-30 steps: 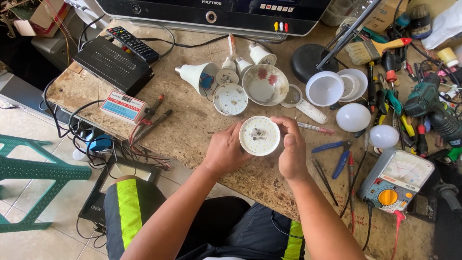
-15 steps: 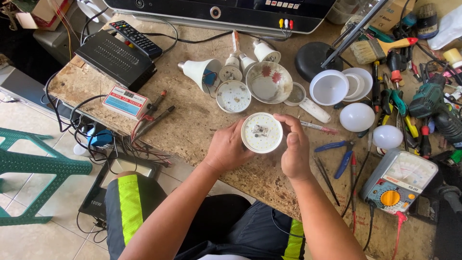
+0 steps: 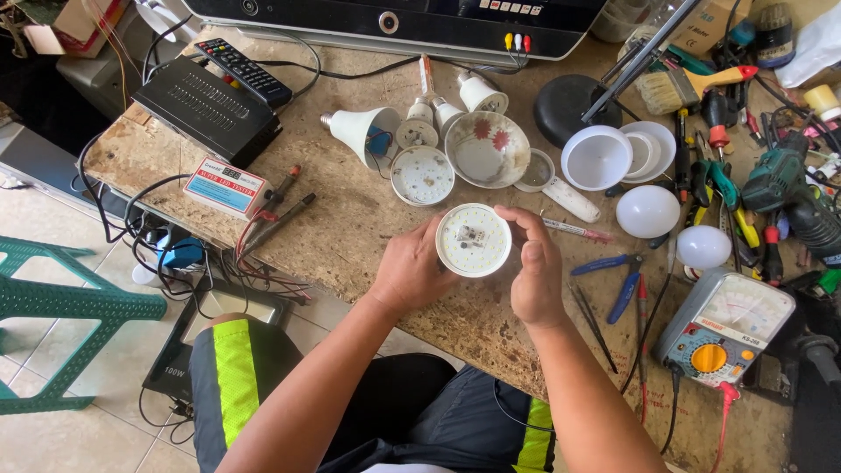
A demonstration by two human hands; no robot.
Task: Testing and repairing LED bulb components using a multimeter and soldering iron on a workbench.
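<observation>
Left hand (image 3: 410, 271) and right hand (image 3: 536, 271) together gripped a round white LED bulb body (image 3: 474, 239), fingers curled around its rim, its flat disc studded with small yellow chips facing up above the rough, speckled worktop (image 3: 350, 219). Just beyond lay a second LED disc (image 3: 421, 175), a floral ceramic bowl (image 3: 487, 149) and frosted white domes (image 3: 647, 211). Blue-handled pliers (image 3: 618, 282) and an analogue multimeter (image 3: 725, 324) lay to the right.

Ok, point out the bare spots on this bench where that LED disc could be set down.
Bare bench lies between the tester box and the left hand, which holds the LED disc with the right hand. Another patch lies left of the multimeter. Crowded: around the bowl and the tools at right.
</observation>
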